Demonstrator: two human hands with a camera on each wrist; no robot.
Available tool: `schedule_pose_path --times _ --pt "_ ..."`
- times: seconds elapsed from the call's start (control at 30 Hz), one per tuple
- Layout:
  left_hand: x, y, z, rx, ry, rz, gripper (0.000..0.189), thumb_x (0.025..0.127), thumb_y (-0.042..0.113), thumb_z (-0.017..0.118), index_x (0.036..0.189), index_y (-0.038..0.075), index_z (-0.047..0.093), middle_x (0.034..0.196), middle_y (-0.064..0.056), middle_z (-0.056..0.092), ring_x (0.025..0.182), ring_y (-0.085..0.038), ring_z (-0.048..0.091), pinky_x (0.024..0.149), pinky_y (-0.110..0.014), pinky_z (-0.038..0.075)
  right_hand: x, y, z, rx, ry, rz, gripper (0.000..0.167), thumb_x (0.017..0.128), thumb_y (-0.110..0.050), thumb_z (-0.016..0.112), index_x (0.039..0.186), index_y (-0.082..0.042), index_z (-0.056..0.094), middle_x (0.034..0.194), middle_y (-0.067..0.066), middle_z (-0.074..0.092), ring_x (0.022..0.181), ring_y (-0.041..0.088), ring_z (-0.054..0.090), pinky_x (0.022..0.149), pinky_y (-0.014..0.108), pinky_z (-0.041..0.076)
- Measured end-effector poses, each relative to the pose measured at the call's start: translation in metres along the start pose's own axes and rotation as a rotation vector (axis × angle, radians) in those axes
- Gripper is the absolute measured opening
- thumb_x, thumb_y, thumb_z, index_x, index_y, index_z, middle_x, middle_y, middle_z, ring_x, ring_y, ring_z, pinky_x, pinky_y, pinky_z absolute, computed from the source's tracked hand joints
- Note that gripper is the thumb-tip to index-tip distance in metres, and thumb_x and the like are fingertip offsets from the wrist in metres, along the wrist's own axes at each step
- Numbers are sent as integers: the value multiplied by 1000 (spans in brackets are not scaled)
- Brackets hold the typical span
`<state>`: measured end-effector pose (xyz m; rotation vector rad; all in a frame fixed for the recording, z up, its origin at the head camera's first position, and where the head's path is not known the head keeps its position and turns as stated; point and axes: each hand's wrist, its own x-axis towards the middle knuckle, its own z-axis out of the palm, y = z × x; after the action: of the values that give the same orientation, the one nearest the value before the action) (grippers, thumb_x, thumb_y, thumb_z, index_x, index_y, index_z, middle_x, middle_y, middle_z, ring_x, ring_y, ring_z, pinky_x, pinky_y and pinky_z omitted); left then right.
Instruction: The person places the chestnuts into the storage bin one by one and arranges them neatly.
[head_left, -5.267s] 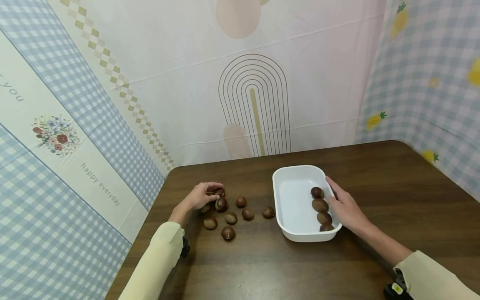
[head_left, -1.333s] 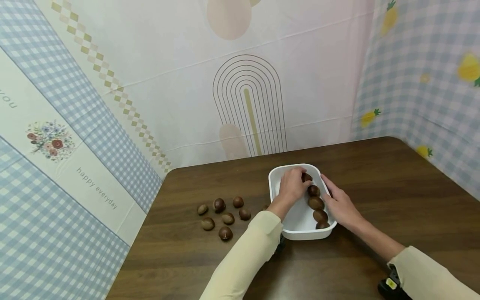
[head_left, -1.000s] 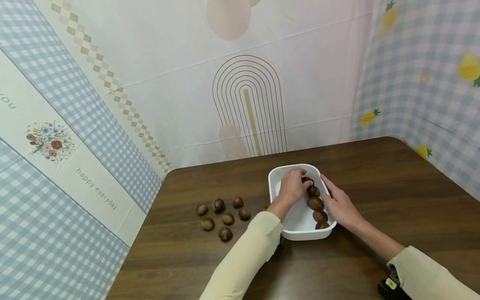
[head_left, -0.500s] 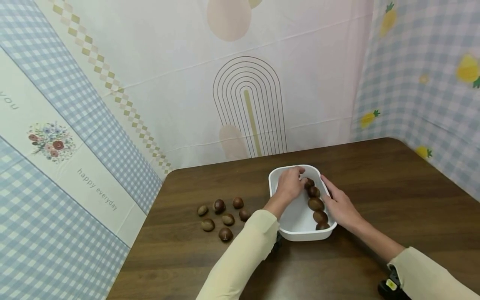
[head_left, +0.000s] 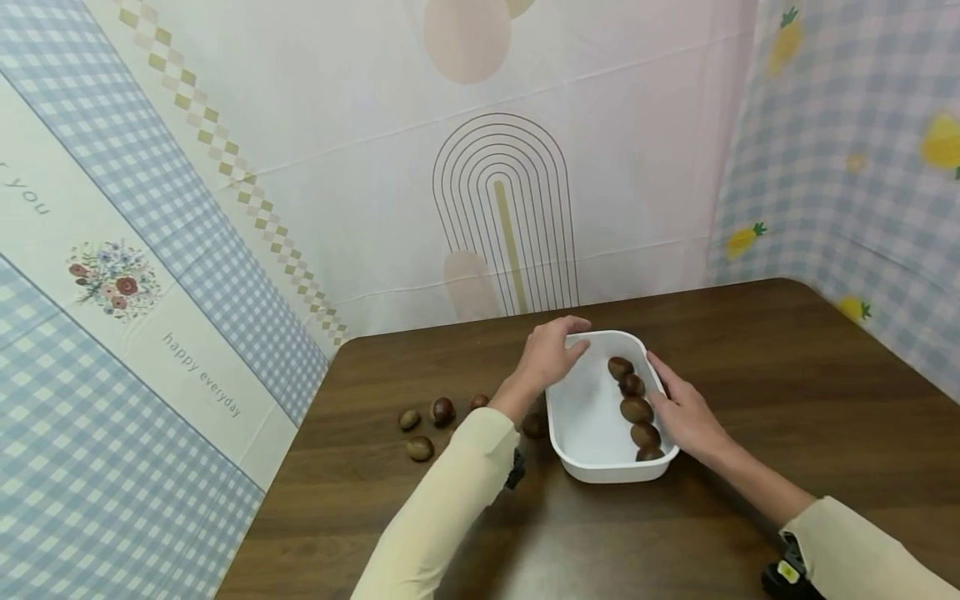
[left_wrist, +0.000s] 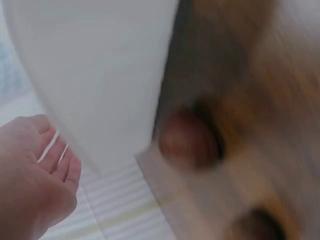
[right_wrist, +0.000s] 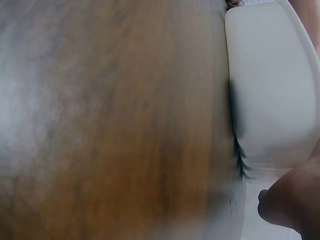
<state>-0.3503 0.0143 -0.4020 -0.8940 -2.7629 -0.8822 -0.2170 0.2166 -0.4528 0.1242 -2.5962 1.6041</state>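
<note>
A white rectangular container (head_left: 588,425) stands on the table, with several brown chestnuts (head_left: 636,409) in a row along its right side. My right hand (head_left: 686,417) grips the container's right wall, thumb at the rim and fingers outside. Over the far left corner, my left hand (head_left: 546,357) is held with loosely bent fingers and nothing in them. The left wrist view shows that left hand (left_wrist: 37,175) beside the container wall (left_wrist: 95,75), and a blurred chestnut (left_wrist: 186,141) on the table. In the right wrist view, the outer container wall (right_wrist: 272,85) meets part of my right hand (right_wrist: 295,200).
Loose chestnuts (head_left: 442,411) lie on the left of the brown wooden table (head_left: 585,542), some hidden behind the left sleeve (head_left: 438,508). Another chestnut (head_left: 534,426) sits close to the container's left wall. A patterned cloth (head_left: 637,167) hangs behind the table.
My left hand carried a chestnut from the table into the container, let it go at the far end of the row, and has drawn back left. The right hand stays at the container.
</note>
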Motion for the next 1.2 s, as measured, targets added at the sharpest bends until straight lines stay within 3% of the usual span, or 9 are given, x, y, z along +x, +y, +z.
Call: schedule_pose_path --times 0.27,0.47,0.53,0.7,0.73,0.9,1.0,1.2 --pt "-11 -40 -37 -43 -73 30 37 108 22 67 142 11 66 143 -2 68 135 -22 60 112 -41 48 2 1 0 4 -6 13 66 111 -9 35 171 -8 8 171 30 19 148 53 35 107 73 42" --pt "-28 -70 -61 -34 -136 18 43 107 25 68 148 12 62 151 -7 61 143 -31 52 116 -50 44 3 2 0 -14 -6 3 64 112 -11 35 171 -7 9 170 31 21 146 52 37 106 70 45" --pt "-35 -78 -65 -15 -142 26 46 107 27 68 150 14 60 150 -10 61 137 -33 57 115 -50 45 3 2 -1 -18 -6 2 64 112 -11 35 171 -7 9 170 30 20 146 52 37 106 69 44" --pt "-56 -89 -65 36 -151 99 60 108 28 66 161 10 44 162 -11 49 144 -29 51 120 -45 40 3 1 -1 -23 -9 6 64 113 -12 34 171 -8 9 171 30 20 147 51 36 107 70 43" --pt "-60 -89 -63 45 -152 113 64 108 28 65 164 9 39 166 -10 43 150 -27 44 122 -44 37 3 1 -1 -23 -9 6 64 112 -12 34 171 -7 9 171 30 20 147 52 36 106 70 44" --pt "-80 -83 -55 60 -169 150 75 109 29 64 169 8 23 173 -11 29 152 -28 40 124 -42 33 3 3 -2 -30 -7 -3 64 112 -11 35 171 -7 9 170 31 20 145 53 37 103 71 46" --pt "-91 -77 -49 72 -193 156 76 109 29 64 169 7 23 172 -12 30 154 -27 38 124 -42 34 3 3 -2 -32 -6 -1 64 112 -12 35 171 -8 9 171 30 20 147 52 37 105 70 46" --pt "-108 -70 -34 107 -239 169 68 107 25 68 163 2 38 163 -12 46 145 -25 51 116 -40 45 4 2 -2 -27 -7 1 64 112 -11 36 171 -8 9 171 30 20 147 52 36 107 70 43"
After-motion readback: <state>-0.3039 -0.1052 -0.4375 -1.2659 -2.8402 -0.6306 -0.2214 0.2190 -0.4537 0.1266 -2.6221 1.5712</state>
